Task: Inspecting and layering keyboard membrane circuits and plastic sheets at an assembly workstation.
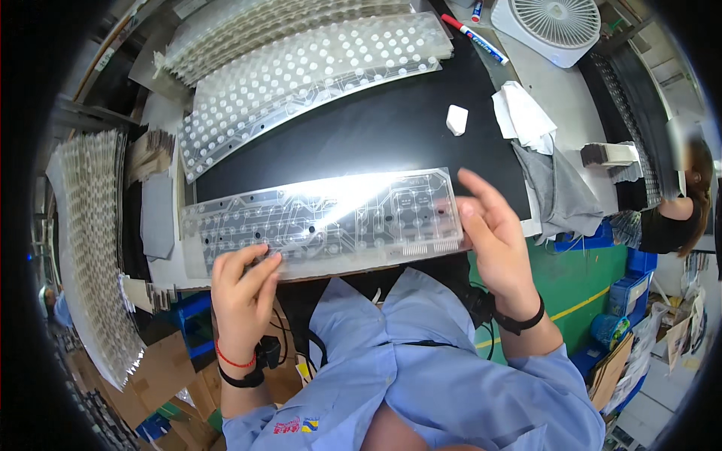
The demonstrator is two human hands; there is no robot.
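A clear keyboard membrane sheet (353, 218) printed with circuit traces, dots and a few dark holes lies at the near edge of the black work surface, with bright glare across its top. My left hand (244, 293) rests its bent, parted fingertips on the sheet's near left part. At the right end, my right hand (496, 244) holds the sheet's edge near the thumb, its index finger stretched out and raised. The undersides of my fingers there are hidden. Farther back lies a stack of similar dotted membrane sheets (301, 79).
A small white block (456, 119) sits on the black mat (361, 135). Back right are a red-and-blue marker (477, 41), a white fan (553, 30), a white cloth (524, 113) and a grey cloth (558, 188). More stacked sheets (90, 240) stand left. Another person (669, 218) is far right.
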